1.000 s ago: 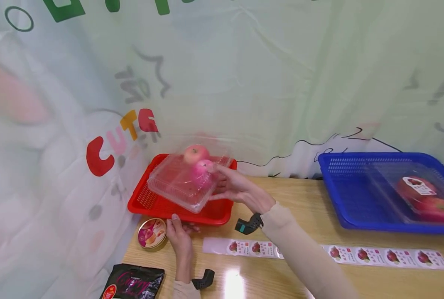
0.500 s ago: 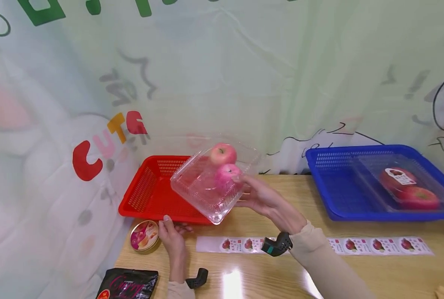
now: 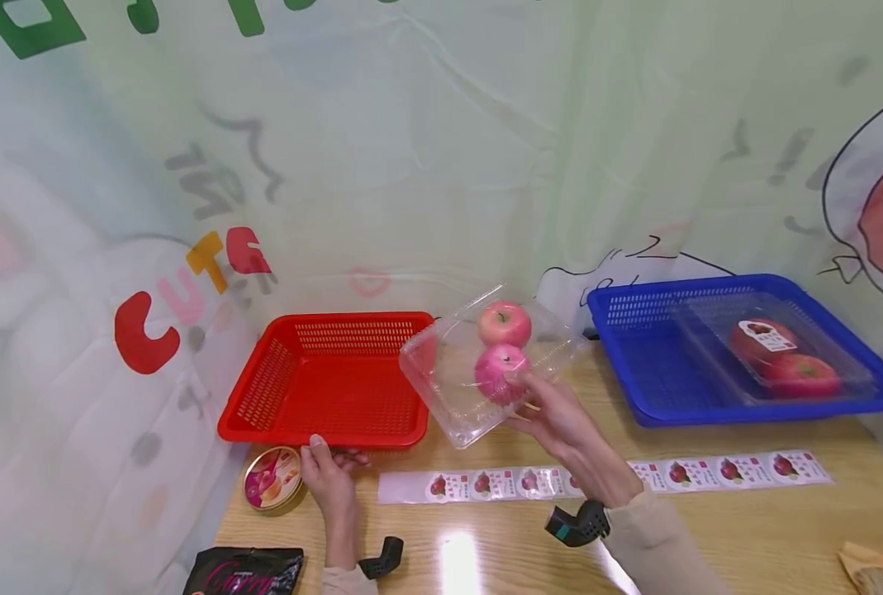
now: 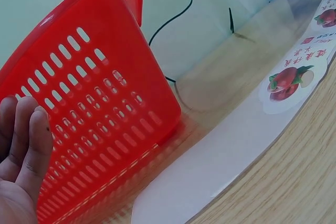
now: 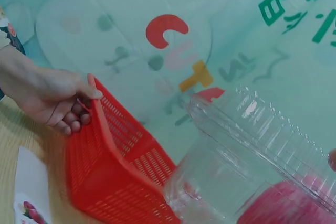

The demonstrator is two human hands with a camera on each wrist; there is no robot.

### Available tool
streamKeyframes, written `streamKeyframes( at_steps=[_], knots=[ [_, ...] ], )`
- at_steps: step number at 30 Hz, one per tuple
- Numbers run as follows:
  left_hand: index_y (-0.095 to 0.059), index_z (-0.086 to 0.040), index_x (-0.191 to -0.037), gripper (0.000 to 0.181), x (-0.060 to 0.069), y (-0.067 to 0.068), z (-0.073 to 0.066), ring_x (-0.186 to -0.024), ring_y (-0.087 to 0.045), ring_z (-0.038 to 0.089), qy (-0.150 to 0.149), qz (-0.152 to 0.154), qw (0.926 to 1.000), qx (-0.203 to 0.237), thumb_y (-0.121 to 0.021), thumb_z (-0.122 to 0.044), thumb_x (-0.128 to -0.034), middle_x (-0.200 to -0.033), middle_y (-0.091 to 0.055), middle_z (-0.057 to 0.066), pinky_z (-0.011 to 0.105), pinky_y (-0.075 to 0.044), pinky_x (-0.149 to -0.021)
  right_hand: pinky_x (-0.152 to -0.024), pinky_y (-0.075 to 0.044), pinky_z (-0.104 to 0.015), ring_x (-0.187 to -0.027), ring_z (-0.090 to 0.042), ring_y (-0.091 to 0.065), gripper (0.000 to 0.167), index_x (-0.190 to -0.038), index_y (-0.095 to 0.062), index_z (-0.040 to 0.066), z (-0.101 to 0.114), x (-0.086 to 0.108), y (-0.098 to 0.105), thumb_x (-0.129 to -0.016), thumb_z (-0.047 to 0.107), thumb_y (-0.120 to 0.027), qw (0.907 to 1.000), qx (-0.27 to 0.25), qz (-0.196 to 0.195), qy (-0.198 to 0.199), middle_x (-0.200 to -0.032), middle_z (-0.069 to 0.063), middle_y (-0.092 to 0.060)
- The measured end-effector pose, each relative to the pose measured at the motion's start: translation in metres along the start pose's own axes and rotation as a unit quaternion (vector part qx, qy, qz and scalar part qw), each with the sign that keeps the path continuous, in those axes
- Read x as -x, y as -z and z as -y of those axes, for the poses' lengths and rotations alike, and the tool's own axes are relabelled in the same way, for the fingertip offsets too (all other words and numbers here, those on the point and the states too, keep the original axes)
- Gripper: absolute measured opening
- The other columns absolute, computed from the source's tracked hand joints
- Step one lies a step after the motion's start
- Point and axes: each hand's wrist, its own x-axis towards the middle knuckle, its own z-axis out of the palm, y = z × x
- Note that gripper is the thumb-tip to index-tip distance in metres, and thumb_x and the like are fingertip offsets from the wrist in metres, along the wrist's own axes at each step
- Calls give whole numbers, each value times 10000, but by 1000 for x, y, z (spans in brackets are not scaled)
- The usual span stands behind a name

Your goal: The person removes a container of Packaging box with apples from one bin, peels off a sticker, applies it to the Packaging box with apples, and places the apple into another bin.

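My right hand grips the near right side of a clear plastic box, holding it tilted above the table. Inside the box lie two apples, a pinkish-red apple behind a pinker apple. In the right wrist view, the box's ribbed wall fills the right side, with part of an apple behind it. On the left, a red basket stands with nothing in it. The thumb of my left hand hooks over its front rim, and the fingers curl against the outer wall.
A blue basket at the right holds another clear box with two apples and a label. A strip of apple stickers lies along the table front. A round tin and a black packet are at the left.
My right hand has carried the box with the apples rightward, from over the red basket to beside it. My left hand stays on the red basket's rim. The head view has turned right.
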Motion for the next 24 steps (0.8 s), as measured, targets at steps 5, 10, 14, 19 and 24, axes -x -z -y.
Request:
streamKeyframes(
  at_steps=[5,10,14,19,24],
  knots=[
    [-454,1,-991,355,-1,1,0,-470,-626,125,-99,96,9999,75,-392,-303,-1163,-646,-647,41,284,-588,-479,-958,-617,-303,-1035,-146,-620,194,-1052,-724,200,-16,2,11,-1079,141,-541,9976,-461,-519,57,-1155,-21,-596],
    [-463,-28,-985,333,-1,1,0,-464,-624,122,-119,101,9999,64,-385,-297,-1165,-642,-656,31,282,-589,-477,-1001,-590,-281,-1094,-144,-603,154,-1145,-689,224,-34,2,15,-1085,169,-559,9919,-895,-884,154,-1266,-35,-545],
    [-473,-58,-986,319,0,2,1,-462,-622,126,-106,117,9999,47,-381,-305,-1166,-641,-655,31,282,-588,-478,-979,-559,-223,-1068,-123,-575,127,-1181,-666,183,-47,0,16,-1066,202,-614,9830,-1400,-1181,98,-1282,-38,-507],
    [-480,-51,-985,321,0,0,1,-460,-623,125,-142,143,9997,145,-386,-299,-1165,-637,-655,30,286,-583,-470,-1181,-464,-301,-1232,-148,-527,462,-1473,-476,122,-61,-5,17,-1057,238,-641,9764,-1640,-1402,44,-1378,-40,-438],
    [-489,-39,-992,320,0,2,0,-461,-622,126,-146,142,9997,163,-389,-289,-1165,-643,-655,38,291,-583,-470,-1259,-386,-354,-1392,-218,-451,688,-1628,-328,88,-71,-14,19,-1052,255,-665,9723,-1639,-1666,98,-1446,-44,-401]
  ],
)
